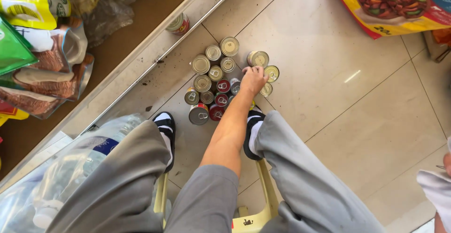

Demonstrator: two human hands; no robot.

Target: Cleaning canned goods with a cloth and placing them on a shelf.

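Tiled floor (357, 120) beside low shelf. One hand (254, 79) reaches down, fingers curled over cans (211, 80) clustered upright, lids up, directly beneath and left of it; grip unclear. Other hand not visible.

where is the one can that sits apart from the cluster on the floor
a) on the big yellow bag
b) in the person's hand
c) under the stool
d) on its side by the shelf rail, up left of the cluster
d: a lone can lies on its side near the rail, up left of the cans where the hand rests.
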